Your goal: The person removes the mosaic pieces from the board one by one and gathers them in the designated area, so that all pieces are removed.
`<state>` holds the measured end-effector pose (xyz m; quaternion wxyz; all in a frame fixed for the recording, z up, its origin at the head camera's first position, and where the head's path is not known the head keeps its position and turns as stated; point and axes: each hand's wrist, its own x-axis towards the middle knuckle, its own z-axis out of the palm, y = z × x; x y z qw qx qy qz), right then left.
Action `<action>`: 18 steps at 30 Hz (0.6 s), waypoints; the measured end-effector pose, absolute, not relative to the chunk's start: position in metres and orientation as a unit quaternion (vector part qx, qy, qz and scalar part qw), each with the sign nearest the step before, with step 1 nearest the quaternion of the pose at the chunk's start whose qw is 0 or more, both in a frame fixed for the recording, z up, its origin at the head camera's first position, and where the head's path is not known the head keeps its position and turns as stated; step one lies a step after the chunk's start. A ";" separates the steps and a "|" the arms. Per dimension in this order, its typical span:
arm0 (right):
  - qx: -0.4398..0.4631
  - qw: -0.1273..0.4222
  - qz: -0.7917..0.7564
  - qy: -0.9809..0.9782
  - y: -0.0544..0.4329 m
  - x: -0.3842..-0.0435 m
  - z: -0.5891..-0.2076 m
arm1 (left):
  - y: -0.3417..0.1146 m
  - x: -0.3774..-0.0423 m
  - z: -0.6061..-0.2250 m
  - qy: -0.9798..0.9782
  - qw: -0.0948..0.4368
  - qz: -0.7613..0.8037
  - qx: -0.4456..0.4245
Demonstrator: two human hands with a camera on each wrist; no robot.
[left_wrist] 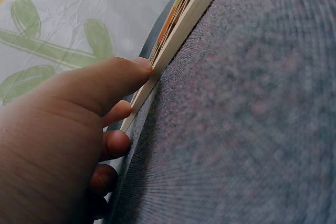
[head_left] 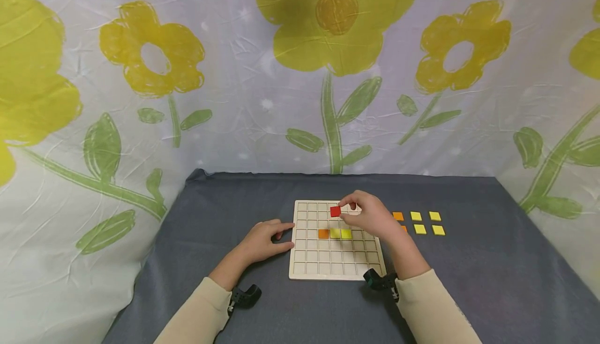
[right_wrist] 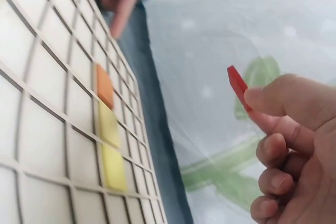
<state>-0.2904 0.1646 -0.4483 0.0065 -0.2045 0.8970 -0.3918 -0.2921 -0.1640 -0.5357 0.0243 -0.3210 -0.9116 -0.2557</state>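
Observation:
My right hand [head_left: 367,216] pinches a thin red square tile [head_left: 335,211] between thumb and forefinger, above the upper part of a pale wooden grid board [head_left: 311,269]. In the right wrist view the red tile [right_wrist: 238,85] tilts away from the fingertips, apart from the board. One orange tile [head_left: 323,234] and two yellow tiles [head_left: 340,234] sit side by side in a middle row of the grid. My left hand [head_left: 262,241] touches the board's left edge with thumb and forefinger. In the left wrist view the thumb [left_wrist: 123,77] rests against the board's side [left_wrist: 178,38].
Right of the board lie several loose yellow tiles [head_left: 420,229] and orange tiles [head_left: 398,216], the orange ones partly behind my right wrist. Dark grey cloth [head_left: 300,312] covers the table. A flower-printed curtain [head_left: 234,125] stands behind and at the sides.

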 end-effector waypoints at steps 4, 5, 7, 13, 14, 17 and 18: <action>-0.210 0.002 -0.413 0.886 0.177 -0.291 -0.444 | -0.164 -0.292 -0.536 -0.911 0.024 -0.258 -0.322; -0.210 0.003 -0.419 0.883 0.180 -0.291 -0.443 | -0.164 -0.292 -0.536 -0.911 0.024 -0.257 -0.321; -0.211 0.008 -0.428 0.879 0.186 -0.291 -0.441 | -0.164 -0.292 -0.536 -0.912 0.023 -0.257 -0.320; -0.199 0.023 -0.444 0.873 0.202 -0.293 -0.440 | -0.164 -0.292 -0.536 -0.912 0.024 -0.257 -0.319; -0.195 0.027 -0.447 0.873 0.204 -0.293 -0.439 | -0.164 -0.292 -0.536 -0.912 0.024 -0.257 -0.319; -0.183 0.040 -0.456 0.870 0.213 -0.293 -0.437 | -0.164 -0.292 -0.536 -0.911 0.024 -0.259 -0.320; -0.180 0.044 -0.457 0.870 0.216 -0.293 -0.436 | -0.164 -0.292 -0.536 -0.911 0.024 -0.259 -0.320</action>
